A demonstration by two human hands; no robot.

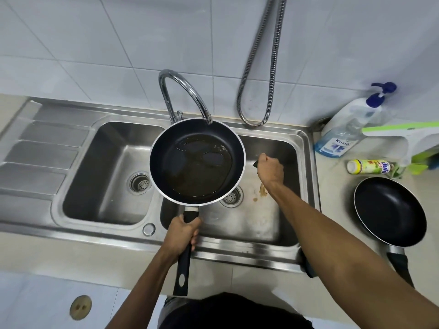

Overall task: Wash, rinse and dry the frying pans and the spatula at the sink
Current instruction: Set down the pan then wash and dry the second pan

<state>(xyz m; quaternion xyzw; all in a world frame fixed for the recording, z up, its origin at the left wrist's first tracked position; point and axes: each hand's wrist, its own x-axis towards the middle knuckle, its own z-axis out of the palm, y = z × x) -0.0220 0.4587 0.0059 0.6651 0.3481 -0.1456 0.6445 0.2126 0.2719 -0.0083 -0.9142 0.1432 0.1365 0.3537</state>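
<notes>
Left hand (184,230) is right by the near rim of the sink (237,255), fingers wrapped tight round the black handle of the frying pan (197,162). The pan is held level in the air over the divider between the two basins, a brown oily film pooled in its bottom. Just beyond it, the right hand (269,168) is down in the right basin (261,224), balled into a fist on a dark thing (255,164); only its tip pokes out, so I cannot tell what it is. Brown scraps (262,192) lie on the basin floor below the wrist. The second frying pan (389,212) sits on the counter to the right. Further back, the tap (183,91) arches over the pan's far rim, with a spray bottle (344,129) far right
</notes>
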